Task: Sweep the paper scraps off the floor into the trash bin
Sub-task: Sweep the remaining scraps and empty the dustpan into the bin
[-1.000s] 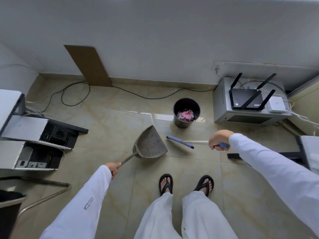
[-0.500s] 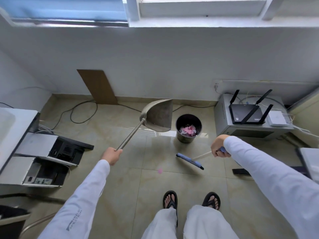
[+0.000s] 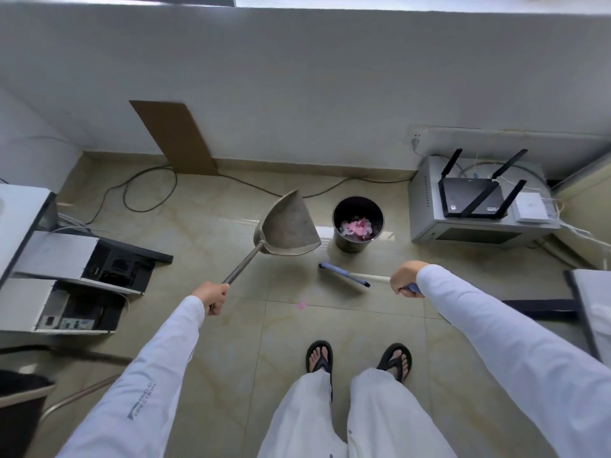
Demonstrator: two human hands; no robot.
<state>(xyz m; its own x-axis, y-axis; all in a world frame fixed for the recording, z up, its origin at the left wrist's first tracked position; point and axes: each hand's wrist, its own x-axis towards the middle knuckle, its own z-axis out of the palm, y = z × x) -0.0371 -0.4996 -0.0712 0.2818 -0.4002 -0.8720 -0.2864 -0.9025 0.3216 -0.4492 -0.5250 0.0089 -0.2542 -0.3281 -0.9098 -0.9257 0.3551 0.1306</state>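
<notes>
My left hand (image 3: 211, 297) grips the metal handle of a grey dustpan (image 3: 287, 231), which hangs raised above the floor just left of the black trash bin (image 3: 358, 244). Pink and white paper scraps (image 3: 357, 226) lie inside the bin. My right hand (image 3: 405, 280) holds the handle of a small broom whose blue head (image 3: 344, 275) rests low in front of the bin. One pink paper scrap (image 3: 301, 305) lies on the tiled floor between my hands, ahead of my sandalled feet.
A grey metal cabinet (image 3: 426, 206) with a black router (image 3: 472, 200) stands right of the bin. Opened computer cases (image 3: 66, 279) sit at the left. A cardboard sheet (image 3: 175, 137) leans on the wall, with black cables (image 3: 145, 193) along the floor.
The dustpan went from resting on the floor to being lifted beside the bin, and now hangs a little lower. A single pink scrap has appeared on the floor. The broom head shifted slightly.
</notes>
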